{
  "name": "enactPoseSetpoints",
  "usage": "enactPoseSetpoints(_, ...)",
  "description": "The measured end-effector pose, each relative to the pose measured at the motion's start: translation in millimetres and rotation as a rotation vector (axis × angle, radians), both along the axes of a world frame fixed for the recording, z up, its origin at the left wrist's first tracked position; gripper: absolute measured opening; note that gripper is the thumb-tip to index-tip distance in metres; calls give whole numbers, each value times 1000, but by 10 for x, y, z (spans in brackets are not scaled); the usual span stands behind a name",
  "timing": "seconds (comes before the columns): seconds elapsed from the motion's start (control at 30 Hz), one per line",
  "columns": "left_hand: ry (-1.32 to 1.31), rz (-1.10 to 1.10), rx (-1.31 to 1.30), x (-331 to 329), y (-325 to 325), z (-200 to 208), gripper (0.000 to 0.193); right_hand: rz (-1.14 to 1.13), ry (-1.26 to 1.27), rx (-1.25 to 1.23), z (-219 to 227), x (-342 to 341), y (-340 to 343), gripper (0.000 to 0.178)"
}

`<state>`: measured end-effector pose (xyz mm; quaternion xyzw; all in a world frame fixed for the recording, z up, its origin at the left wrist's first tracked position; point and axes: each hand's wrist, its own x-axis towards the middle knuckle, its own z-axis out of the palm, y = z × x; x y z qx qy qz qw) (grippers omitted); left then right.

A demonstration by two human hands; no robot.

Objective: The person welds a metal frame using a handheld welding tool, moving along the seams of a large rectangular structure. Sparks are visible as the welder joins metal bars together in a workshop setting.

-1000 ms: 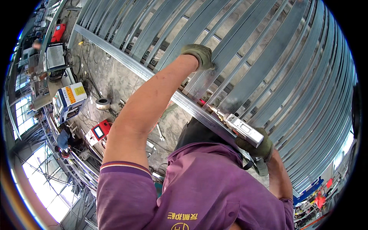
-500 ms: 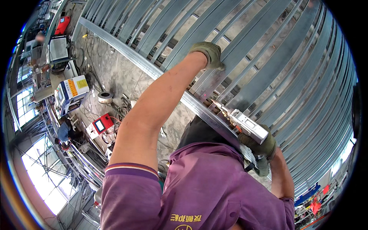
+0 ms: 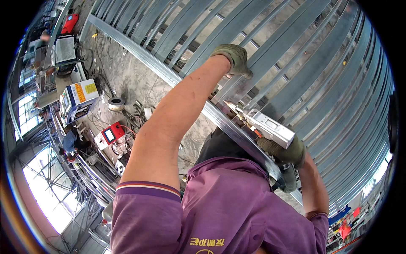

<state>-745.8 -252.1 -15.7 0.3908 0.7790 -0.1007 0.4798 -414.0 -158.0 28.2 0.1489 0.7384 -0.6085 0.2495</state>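
Note:
A white handheld welding gun [image 3: 272, 128] with a coppery pointed nozzle is in my gloved right hand [image 3: 292, 153], fingers wrapped around its grip. The nozzle tip sits close to where a flat grey metal slat [image 3: 234, 89] meets the long metal edge rail [image 3: 169, 73]. My left hand [image 3: 234, 58], in a green-grey work glove, bears on that slat farther up with its fingers curled over it. Those fingertips are partly hidden by the hand itself. Many parallel slats and thinner bars make up the large frame in front of me.
On the floor at left stand a white and blue machine cabinet [image 3: 80, 96], a wire spool [image 3: 116, 104] and a red and white box with a screen [image 3: 111, 134]. Cables lie around them. A person [image 3: 72, 139] crouches farther left beside long metal stock.
The welding gun's nozzle has shifted slightly up and left along the joint, and the reddish glow there is gone. My left hand stays on the slat, nearly unmoved.

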Motion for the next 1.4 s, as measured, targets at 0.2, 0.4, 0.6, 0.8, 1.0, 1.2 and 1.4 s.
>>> enactPoseSetpoints(0.2, -12, -36, -33, -22, 46, -70, 53, -77, -160, -166, 41, -365, -5, 49)
enactPoseSetpoints(0.4, -13, -28, -14, -33, 34, -114, 52, -32, -232, -172, -66, -439, -46, 59)
enactPoseSetpoints(0.6, -33, 18, -8, -20, 28, -98, 52, -4, -172, -193, -200, -432, -50, 60)
enactPoseSetpoints(0.8, -40, 17, -16, -27, 19, -169, 55, -30, -260, -283, -294, -467, -38, 62)
enactPoseSetpoints(1.0, -73, 62, -41, -17, 57, -84, 56, -68, -162, -287, -430, -386, -120, 54)
enactPoseSetpoints(1.2, -47, 7, -29, -16, 49, -137, 56, 1, -175, -235, -400, -443, -103, 63)
enactPoseSetpoints(1.4, -62, 31, -55, -17, 58, -145, 55, 55, -277, -228, -348, -487, -70, 67)
